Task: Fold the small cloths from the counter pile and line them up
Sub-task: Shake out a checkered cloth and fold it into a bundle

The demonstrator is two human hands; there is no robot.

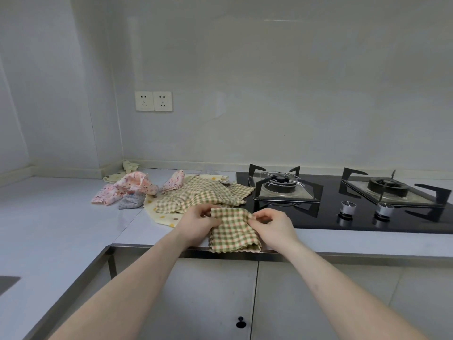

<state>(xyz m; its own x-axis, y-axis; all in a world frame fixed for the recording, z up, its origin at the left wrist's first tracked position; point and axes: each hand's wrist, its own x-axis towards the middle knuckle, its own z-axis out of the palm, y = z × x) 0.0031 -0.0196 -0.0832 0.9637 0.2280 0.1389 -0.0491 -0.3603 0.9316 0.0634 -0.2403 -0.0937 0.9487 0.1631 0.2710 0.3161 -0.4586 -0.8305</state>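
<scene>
While both hands are pinching the checked cloth at the tabletop's six-o'clock edge, left hand and right hand fingers closed on its top corners, I'm judging the fold half-done; next I'm squaring edges, with the pile at eleven.

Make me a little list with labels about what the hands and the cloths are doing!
Left hand: left hand pinches the top left corner of the checked cloth
Right hand: right hand pinches its top right corner
Checked cloth: green and pink checks, doubled over, at the front edge of the counter, lower edge hanging over it
Pile: more cloths lie behind, unfolded, checked, dotted and pink flowery
Beside: gas hob to the right
Lined up: no finished row visible
</scene>
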